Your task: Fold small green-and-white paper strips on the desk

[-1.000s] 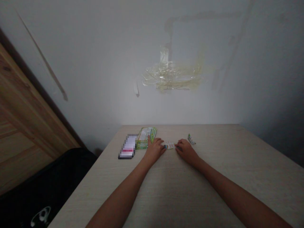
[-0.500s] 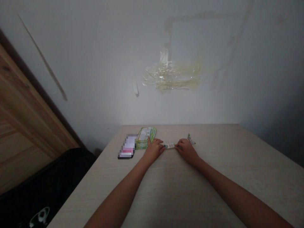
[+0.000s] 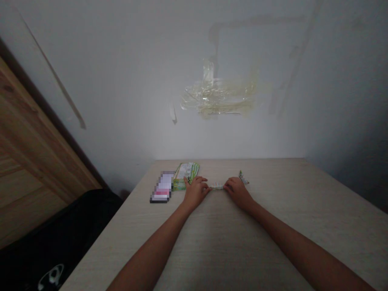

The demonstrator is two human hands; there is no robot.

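Observation:
Between my two hands a narrow, whitish strip (image 3: 217,186) with coloured print lies low over the table; it looks like folded paper or wrapper. My left hand (image 3: 194,193) pinches its left end, while some other fingers stay spread beside a stack of green-and-white packets (image 3: 182,173). At the strip's right end, the closed fingers of my right hand (image 3: 238,192) grip it. Just beyond that hand rests a small bent piece (image 3: 243,178) with green and white print. The strip's ends are hidden under my fingers.
A phone (image 3: 162,189) with a blurred screen lies left of the packets. The pale wooden table (image 3: 218,250) meets a wall (image 3: 127,81) with peeling tape (image 3: 221,97). On the left are a wooden panel (image 3: 27,133) and a black bag (image 3: 69,230).
The strip now looks narrower and flatter between my hands. My left hand has shifted slightly, its thumb turned a little further left. My right hand stays nearly in place.

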